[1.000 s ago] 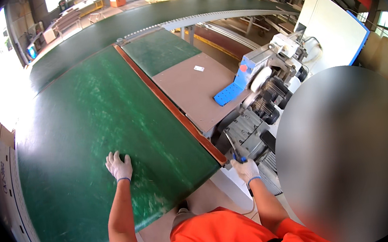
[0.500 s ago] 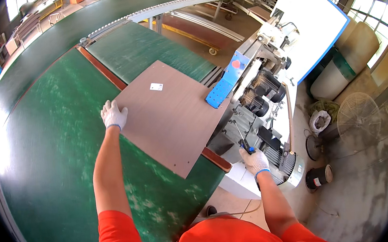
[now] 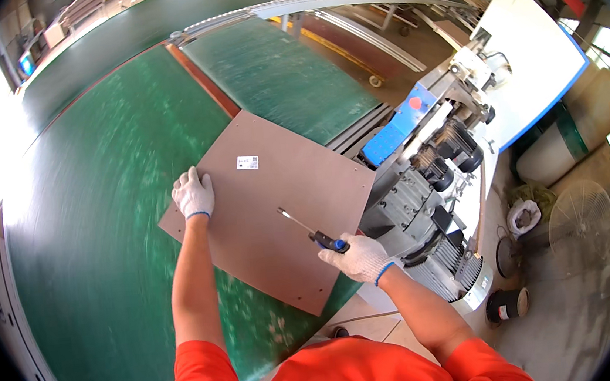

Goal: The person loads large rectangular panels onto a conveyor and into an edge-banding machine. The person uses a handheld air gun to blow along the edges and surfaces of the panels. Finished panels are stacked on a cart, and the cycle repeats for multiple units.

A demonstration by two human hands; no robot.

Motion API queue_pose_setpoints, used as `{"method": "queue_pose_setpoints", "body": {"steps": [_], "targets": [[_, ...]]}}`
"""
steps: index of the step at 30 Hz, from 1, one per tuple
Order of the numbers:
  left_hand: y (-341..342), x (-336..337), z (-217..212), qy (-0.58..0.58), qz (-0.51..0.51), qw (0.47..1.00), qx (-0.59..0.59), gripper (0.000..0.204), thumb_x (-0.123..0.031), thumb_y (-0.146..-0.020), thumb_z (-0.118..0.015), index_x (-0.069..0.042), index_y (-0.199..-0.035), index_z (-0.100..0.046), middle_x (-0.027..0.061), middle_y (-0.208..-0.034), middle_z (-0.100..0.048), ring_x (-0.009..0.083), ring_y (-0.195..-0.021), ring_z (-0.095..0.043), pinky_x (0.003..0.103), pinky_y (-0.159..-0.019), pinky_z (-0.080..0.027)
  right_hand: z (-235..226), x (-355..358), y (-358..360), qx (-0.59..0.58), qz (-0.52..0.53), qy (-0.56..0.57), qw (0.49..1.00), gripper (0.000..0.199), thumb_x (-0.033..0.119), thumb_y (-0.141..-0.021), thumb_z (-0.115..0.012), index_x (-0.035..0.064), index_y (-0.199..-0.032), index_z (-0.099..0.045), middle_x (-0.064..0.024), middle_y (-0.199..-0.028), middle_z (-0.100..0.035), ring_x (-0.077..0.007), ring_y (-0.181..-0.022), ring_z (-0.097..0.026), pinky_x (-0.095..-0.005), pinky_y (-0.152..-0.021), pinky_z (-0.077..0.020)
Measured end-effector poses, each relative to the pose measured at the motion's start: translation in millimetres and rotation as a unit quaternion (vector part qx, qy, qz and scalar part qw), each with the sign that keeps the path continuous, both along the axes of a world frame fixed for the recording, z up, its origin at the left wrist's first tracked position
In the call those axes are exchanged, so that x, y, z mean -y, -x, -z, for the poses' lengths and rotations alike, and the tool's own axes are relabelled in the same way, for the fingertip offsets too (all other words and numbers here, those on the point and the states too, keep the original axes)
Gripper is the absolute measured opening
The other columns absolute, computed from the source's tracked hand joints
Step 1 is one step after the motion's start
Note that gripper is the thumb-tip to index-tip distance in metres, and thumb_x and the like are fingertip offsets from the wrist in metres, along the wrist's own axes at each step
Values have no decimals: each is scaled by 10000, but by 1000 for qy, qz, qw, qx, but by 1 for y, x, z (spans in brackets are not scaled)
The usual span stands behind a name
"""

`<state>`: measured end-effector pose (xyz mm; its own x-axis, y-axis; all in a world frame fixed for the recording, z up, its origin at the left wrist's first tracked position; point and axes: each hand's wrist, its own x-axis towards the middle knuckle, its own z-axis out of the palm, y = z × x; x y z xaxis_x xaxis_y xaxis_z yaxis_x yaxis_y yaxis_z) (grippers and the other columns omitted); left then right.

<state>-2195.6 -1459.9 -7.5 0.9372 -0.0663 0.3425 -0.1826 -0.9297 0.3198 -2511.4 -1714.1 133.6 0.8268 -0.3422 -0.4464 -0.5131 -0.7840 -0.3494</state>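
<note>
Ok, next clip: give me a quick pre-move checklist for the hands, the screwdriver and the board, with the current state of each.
1. Left hand flat on brown board, near its left edge: ok.
2. Right hand gripping screwdriver by the handle: ok.
3. Screwdriver tip over the board, pointing away from the left hand: ok.
4. Tip touching the board: cannot tell.
5. Board fully supported on green table: not ok, its right corner overhangs toward the grey motors.

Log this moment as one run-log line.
left hand: flat on brown panel | right hand: grip on screwdriver, tip over panel | panel on green table
</note>
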Motion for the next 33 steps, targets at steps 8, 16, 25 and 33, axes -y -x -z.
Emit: {"method": "queue_pose_setpoints", "body": {"steps": [8,16,25,33], "targets": [[216,-53,2,23,-123,992,-3,507,-345,-945,-693,-52,-1354,-629,162,-1326,-637,372,-1250,-568,502,-1078,-431,73,69,131,56,209,-286,933,510,537,-918,-746,29,-950,-742,-56,-821,-720,-183,-741,-665,-355,-699,-525],[438,-58,13,15,-238,971,4,560,-361,-879,-754,-34,-1322,-651,173,-1323,-629,381,-1229,-568,515,-1038,-460,133,121,202,116,242,-585,765,316,399,-957,-766,90,-899,-742,-40,-845,-714,-167,-765,-689,-370,-703,-602],[622,-3,29,736,-220,638,-51,551,-198,-882,-773,22,-1344,-568,138,-1232,-669,278,-1125,-637,436,-992,-519,107,101,336,-14,148,-584,798,264,342,-981,-740,80,-994,-710,-40,-886,-712,-163,-729,-672,-355,-669,-601],[721,-19,-2,916,-11,359,-178,581,7,-832,-668,44,-1398,-543,177,-1305,-672,348,-1182,-665,504,-1039,-541,71,33,379,-247,3,-648,720,321,344,-1005,-697,26,-1045,-705,-100,-939,-738,-249,-800,-742,-384,-661,-609]]}}
